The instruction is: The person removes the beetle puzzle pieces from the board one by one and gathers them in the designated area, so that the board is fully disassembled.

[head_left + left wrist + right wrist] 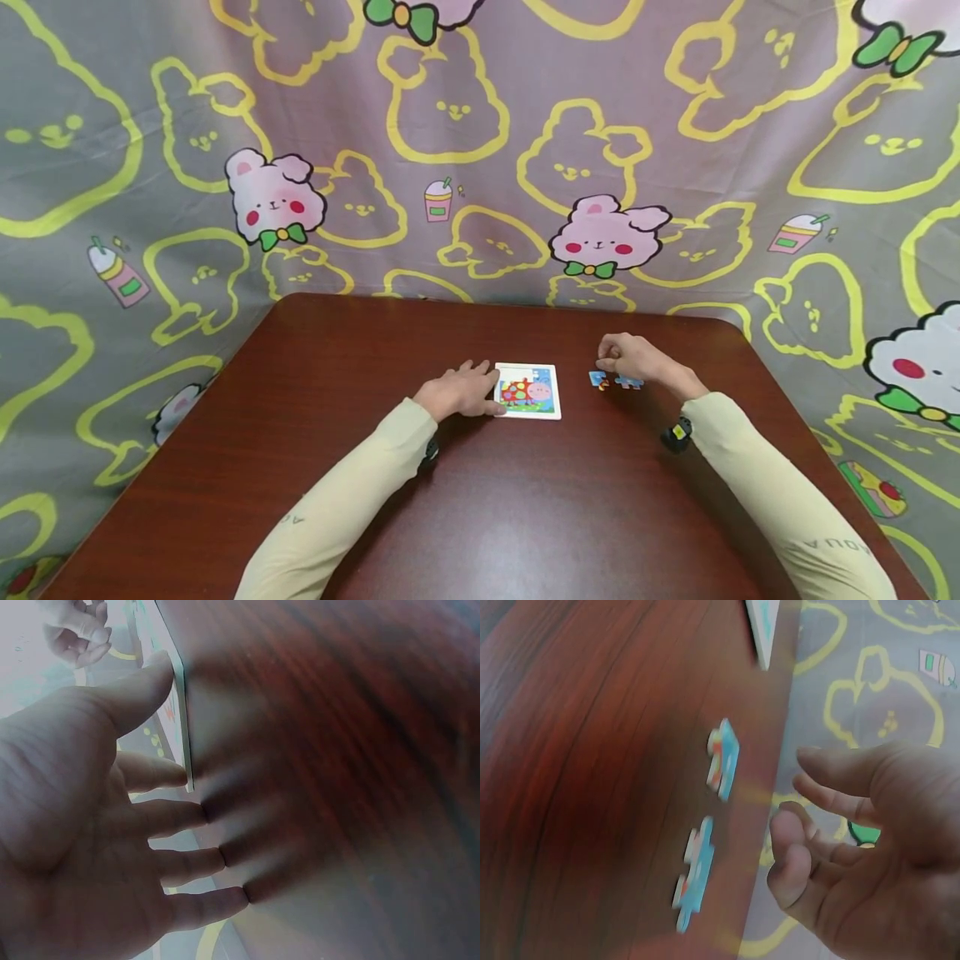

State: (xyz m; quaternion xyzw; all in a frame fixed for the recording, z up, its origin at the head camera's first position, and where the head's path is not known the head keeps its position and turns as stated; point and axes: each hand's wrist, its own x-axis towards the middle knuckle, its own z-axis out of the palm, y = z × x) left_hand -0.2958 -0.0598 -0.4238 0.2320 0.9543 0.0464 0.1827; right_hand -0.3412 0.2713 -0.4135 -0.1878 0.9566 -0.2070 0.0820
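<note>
A small white-framed jigsaw puzzle (557,392) lies flat on the table, showing a pinkish animal with a red, spotted body; its upper left part is bare white. My left hand (461,390) spreads its straight fingers at the puzzle's left edge, thumb against the frame and fingertips on the tabletop. To the right lie two loose blue jigsaw pieces, one nearer the puzzle (597,379) and another farther right (629,383). Just over them hovers my right hand (636,357), its fingers loosely bent. In the right wrist view nothing shows between its fingers (789,859).
The dark red-brown wooden table (480,508) has rounded far corners. A grey curtain (480,192) with cartoon bears and rabbits hangs along its far side and both sides. Dark wrist devices sit at both cuffs, the right one (677,434) plainly visible.
</note>
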